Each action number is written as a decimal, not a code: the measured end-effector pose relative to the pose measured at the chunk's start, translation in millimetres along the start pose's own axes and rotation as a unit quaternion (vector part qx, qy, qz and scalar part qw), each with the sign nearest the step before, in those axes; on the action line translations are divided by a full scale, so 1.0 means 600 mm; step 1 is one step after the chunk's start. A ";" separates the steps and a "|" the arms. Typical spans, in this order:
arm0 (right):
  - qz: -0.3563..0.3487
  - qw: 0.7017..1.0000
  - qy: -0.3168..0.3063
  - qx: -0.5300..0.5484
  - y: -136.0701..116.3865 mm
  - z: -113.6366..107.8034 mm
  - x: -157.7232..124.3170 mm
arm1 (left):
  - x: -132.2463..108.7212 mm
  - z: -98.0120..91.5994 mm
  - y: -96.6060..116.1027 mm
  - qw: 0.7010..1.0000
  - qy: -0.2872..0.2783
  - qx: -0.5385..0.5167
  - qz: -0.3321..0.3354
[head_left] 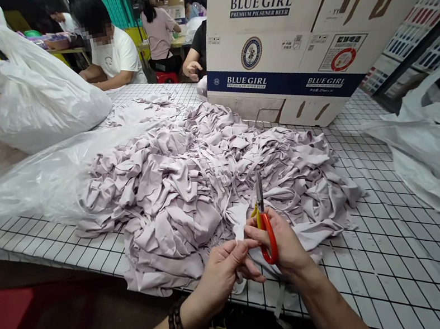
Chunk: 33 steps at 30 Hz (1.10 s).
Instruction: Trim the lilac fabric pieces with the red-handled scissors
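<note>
My right hand is closed around a pair of scissors with red and yellow handles, the blades pointing up and away from me. Close by on its left, my left hand pinches the end of a pale fabric piece, with the two hands nearly touching. Just beyond both hands spreads a big heap of pale lilac-grey fabric pieces, joined or tangled in strips. Whether the scissor blades touch any cloth is hard to tell.
A cardboard box stands behind the heap. Plastic bags, one white and full, one clear, lie at left; another white bag is at right. The grid-patterned table holds everything. A person sits across; others are farther back.
</note>
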State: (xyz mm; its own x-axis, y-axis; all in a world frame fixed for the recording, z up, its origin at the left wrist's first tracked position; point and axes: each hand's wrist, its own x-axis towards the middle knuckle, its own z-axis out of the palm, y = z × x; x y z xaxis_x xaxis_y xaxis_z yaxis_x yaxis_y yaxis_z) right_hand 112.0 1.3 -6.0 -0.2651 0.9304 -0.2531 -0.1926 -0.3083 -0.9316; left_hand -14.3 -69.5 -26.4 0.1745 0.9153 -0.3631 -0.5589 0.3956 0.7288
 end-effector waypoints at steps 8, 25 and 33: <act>-0.036 0.998 -0.059 -0.005 0.012 0.019 0.008 | -0.028 0.002 0.045 0.990 0.033 0.122 0.054; -0.048 0.997 -0.060 -0.021 0.020 0.020 0.003 | -0.002 -0.005 0.055 0.979 -0.015 0.066 0.195; -0.106 0.884 0.011 -0.456 -0.048 -0.054 -0.069 | 0.000 -0.004 0.058 0.942 0.007 0.254 0.220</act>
State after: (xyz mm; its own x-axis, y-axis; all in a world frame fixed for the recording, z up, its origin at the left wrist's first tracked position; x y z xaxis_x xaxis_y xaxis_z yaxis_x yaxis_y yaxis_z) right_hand 158.9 -22.0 23.0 -0.2934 0.9550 -0.0434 0.6081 0.1514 -0.7793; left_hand -35.8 -56.2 -2.6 0.0046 0.9994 0.0340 -0.1133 -0.0332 0.9930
